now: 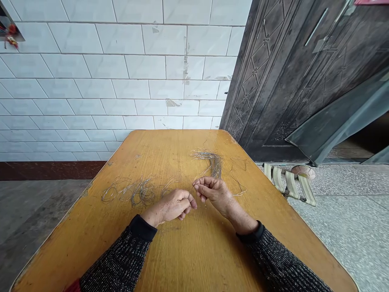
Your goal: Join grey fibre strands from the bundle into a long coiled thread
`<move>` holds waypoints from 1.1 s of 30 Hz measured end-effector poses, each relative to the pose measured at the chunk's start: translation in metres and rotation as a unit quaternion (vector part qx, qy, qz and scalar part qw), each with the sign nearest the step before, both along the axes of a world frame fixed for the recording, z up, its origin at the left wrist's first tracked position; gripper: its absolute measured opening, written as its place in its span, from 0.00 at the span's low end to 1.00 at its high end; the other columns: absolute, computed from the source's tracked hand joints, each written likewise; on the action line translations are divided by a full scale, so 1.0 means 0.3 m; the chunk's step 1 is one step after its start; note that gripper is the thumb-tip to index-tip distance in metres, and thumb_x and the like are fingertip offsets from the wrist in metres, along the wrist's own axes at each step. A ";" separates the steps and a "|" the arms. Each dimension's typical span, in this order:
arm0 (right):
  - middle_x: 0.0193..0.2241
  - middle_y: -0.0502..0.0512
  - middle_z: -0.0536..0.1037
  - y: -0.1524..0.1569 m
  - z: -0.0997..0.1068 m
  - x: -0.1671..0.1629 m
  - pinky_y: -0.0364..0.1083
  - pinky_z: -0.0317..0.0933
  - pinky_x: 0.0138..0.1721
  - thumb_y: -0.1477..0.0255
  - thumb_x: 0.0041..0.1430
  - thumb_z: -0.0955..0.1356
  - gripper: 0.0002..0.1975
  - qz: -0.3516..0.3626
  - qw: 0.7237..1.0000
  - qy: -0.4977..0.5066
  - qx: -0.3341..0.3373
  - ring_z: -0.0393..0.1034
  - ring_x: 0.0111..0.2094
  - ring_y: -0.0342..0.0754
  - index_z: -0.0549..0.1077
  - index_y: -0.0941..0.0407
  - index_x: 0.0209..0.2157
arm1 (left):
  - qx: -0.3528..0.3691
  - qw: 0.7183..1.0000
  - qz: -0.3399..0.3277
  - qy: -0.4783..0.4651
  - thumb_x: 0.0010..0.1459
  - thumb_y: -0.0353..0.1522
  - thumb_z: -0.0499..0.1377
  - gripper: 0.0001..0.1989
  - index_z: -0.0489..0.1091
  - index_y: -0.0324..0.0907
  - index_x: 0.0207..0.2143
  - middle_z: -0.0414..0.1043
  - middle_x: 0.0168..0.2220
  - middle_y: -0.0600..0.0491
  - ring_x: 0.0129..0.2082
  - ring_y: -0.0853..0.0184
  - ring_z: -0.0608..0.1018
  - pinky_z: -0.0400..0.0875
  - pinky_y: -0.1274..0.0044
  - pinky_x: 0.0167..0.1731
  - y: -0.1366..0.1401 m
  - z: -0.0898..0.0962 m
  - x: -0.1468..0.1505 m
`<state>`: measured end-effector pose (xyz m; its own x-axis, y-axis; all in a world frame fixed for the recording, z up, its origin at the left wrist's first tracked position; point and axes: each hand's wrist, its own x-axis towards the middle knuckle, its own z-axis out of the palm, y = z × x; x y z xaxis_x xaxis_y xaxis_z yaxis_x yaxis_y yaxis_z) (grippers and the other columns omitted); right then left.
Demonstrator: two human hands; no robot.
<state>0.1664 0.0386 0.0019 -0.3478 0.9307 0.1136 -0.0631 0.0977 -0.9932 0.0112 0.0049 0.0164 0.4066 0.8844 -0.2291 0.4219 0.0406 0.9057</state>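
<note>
My left hand (178, 205) is over the middle of the wooden table (170, 259), its fingers curled and pressed together; what they hold, if anything, is hidden. A loop of thin wire (166, 189) shows just behind it. Close by on the right, my right hand (214, 194) pinches a thin wire (194, 181) between thumb and forefinger, with the fingertips of both hands slightly apart. Beyond the right hand lies a bent bundle of thin metal wires (216, 164). Several loosely coiled wires (142, 192) rest to the left of my left hand.
Loose wire strands (241, 190) lie right of the bundle. The table's far edge is near a white tiled wall (133, 89). A dark carved door (273, 81) with a grey-green curtain (343, 115) stands at right, beside a striped strap stool (290, 184) on the floor.
</note>
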 end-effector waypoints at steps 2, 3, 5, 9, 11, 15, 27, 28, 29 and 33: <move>0.15 0.44 0.66 -0.003 0.011 0.001 0.38 0.51 0.16 0.61 0.43 0.69 0.14 -0.006 1.000 -0.004 -0.002 0.56 0.14 0.36 0.68 0.58 0.22 | 0.006 1.000 0.001 -0.013 0.48 0.27 0.47 0.10 0.67 0.38 0.29 0.63 0.20 0.57 0.18 0.74 0.66 0.61 0.80 0.20 0.003 -0.005 -0.002; 0.14 0.44 0.65 -0.004 0.013 0.002 0.38 0.50 0.16 0.61 0.44 0.69 0.14 -0.010 1.000 -0.009 -0.001 0.55 0.14 0.35 0.67 0.58 0.21 | 0.013 1.000 0.002 -0.018 0.49 0.27 0.47 0.10 0.67 0.38 0.30 0.64 0.22 0.57 0.19 0.74 0.67 0.61 0.79 0.21 0.006 -0.009 -0.003; 0.14 0.44 0.65 -0.003 0.014 0.003 0.38 0.50 0.16 0.62 0.44 0.69 0.14 -0.015 1.000 -0.018 -0.001 0.55 0.14 0.35 0.66 0.58 0.20 | 0.025 0.999 0.007 -0.025 0.50 0.28 0.48 0.10 0.68 0.38 0.32 0.66 0.25 0.55 0.20 0.73 0.68 0.62 0.80 0.22 0.011 -0.017 -0.007; 0.15 0.45 0.67 0.004 0.006 0.005 0.38 0.50 0.16 0.63 0.44 0.68 0.13 -0.024 0.999 -0.025 -0.004 0.54 0.14 0.35 0.67 0.58 0.20 | 0.049 0.998 -0.001 -0.046 0.53 0.29 0.48 0.11 0.68 0.39 0.34 0.67 0.25 0.55 0.21 0.73 0.69 0.63 0.80 0.22 0.016 -0.018 -0.014; 0.15 0.45 0.67 0.006 0.004 0.006 0.38 0.50 0.16 0.64 0.44 0.68 0.12 -0.031 0.999 -0.022 -0.005 0.54 0.14 0.35 0.67 0.58 0.20 | 0.056 0.997 0.002 -0.056 0.54 0.31 0.48 0.10 0.69 0.39 0.33 0.67 0.25 0.55 0.22 0.73 0.69 0.62 0.80 0.23 0.015 -0.011 -0.014; 0.16 0.45 0.68 0.007 0.005 0.003 0.38 0.51 0.16 0.64 0.44 0.69 0.11 -0.032 0.999 -0.008 -0.009 0.55 0.14 0.35 0.68 0.58 0.21 | 0.047 0.995 0.032 -0.086 0.55 0.35 0.50 0.12 0.69 0.38 0.28 0.67 0.23 0.55 0.21 0.74 0.67 0.61 0.80 0.22 0.015 0.003 -0.011; 0.22 0.47 0.71 -0.005 0.014 0.032 0.37 0.57 0.19 0.58 0.51 0.67 0.16 0.001 0.994 0.090 -0.055 0.63 0.19 0.36 0.72 0.58 0.30 | -0.064 0.951 0.119 -0.279 0.45 0.34 0.63 0.09 0.72 0.36 0.29 0.70 0.25 0.53 0.21 0.76 0.67 0.56 0.81 0.22 0.043 -0.036 -0.026; 0.22 0.48 0.71 -0.004 0.012 0.037 0.36 0.56 0.19 0.58 0.51 0.67 0.16 0.018 0.994 0.090 -0.055 0.64 0.20 0.36 0.72 0.58 0.30 | -0.051 0.952 0.124 -0.273 0.46 0.34 0.62 0.09 0.72 0.36 0.28 0.70 0.25 0.53 0.21 0.75 0.67 0.57 0.81 0.22 0.045 -0.036 -0.026; 0.23 0.48 0.71 -0.003 0.010 0.041 0.36 0.55 0.18 0.59 0.51 0.67 0.15 0.039 0.994 0.088 -0.055 0.64 0.20 0.36 0.72 0.58 0.29 | -0.037 0.954 0.127 -0.268 0.46 0.34 0.62 0.09 0.72 0.36 0.28 0.70 0.25 0.53 0.22 0.75 0.67 0.57 0.81 0.23 0.046 -0.036 -0.026; 0.26 0.50 0.73 -0.002 -0.001 0.045 0.34 0.56 0.18 0.63 0.50 0.70 0.12 0.114 0.987 0.097 -0.064 0.63 0.21 0.35 0.73 0.59 0.29 | 0.002 0.957 0.135 -0.255 0.48 0.34 0.61 0.10 0.72 0.35 0.29 0.70 0.25 0.52 0.22 0.75 0.67 0.57 0.81 0.22 0.046 -0.033 -0.024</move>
